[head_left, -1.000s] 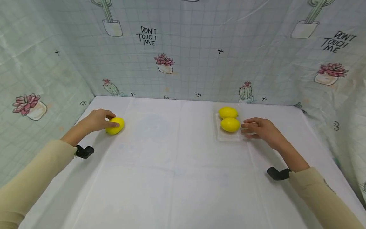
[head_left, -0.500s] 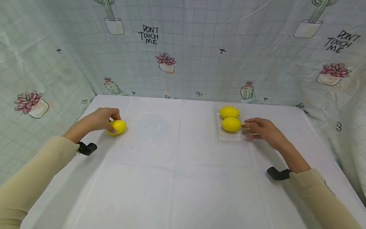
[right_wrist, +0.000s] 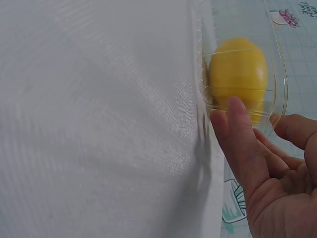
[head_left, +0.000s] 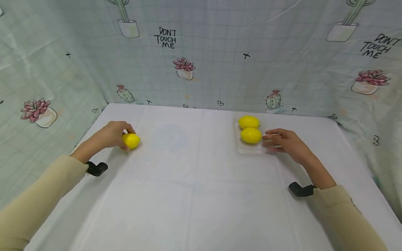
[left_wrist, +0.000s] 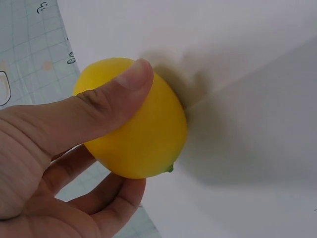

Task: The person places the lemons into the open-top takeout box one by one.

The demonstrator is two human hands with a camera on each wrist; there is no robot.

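Note:
In the head view, my left hand [head_left: 113,136] holds a yellow lemon [head_left: 131,140] close to the tabletop at the left. The left wrist view shows the thumb [left_wrist: 116,101] across this lemon and fingers curled beneath it, a small green tip sticking out. Over on the right, two more lemons [head_left: 251,135] sit in a clear plastic tray [head_left: 248,150], one behind the other. My right hand [head_left: 287,143] is at the tray's right side, its loosely extended fingers touching the wall and rim. Through the tray, the right wrist view shows a lemon [right_wrist: 240,69].
A white cloth [head_left: 191,195] covers the table. Behind it and at both sides hangs a pale curtain [head_left: 213,80] printed with potted plants. Each wrist carries a black camera mount [head_left: 300,190].
My left hand has moved slightly right with the lemon and turned, so the thumb now lies lower on it. The tray and right hand have shifted slightly left.

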